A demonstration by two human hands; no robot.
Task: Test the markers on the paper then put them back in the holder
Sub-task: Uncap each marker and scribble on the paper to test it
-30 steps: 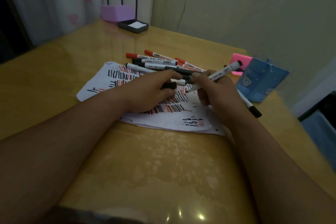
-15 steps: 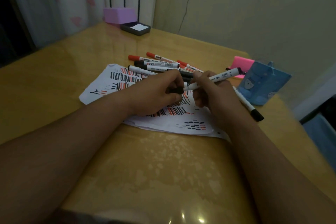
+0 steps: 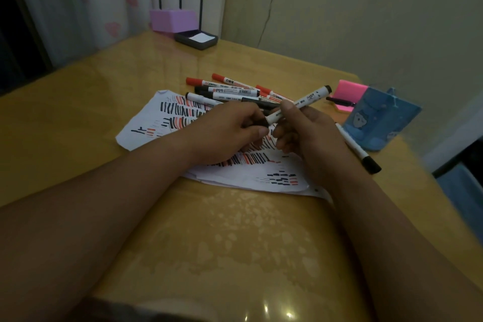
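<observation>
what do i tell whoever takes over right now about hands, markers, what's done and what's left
Right hand grips a white marker above the paper. Left hand pinches its black cap at the marker's near end; whether it is seated, cannot tell.
Pile of red and black markers lies at the paper's far edge; one more marker lies beside the blue holder.
Done: paper is covered in red and black test strokes.
Left: cap this marker, test any untested ones, put all of them in the holder; none shows in it.
</observation>
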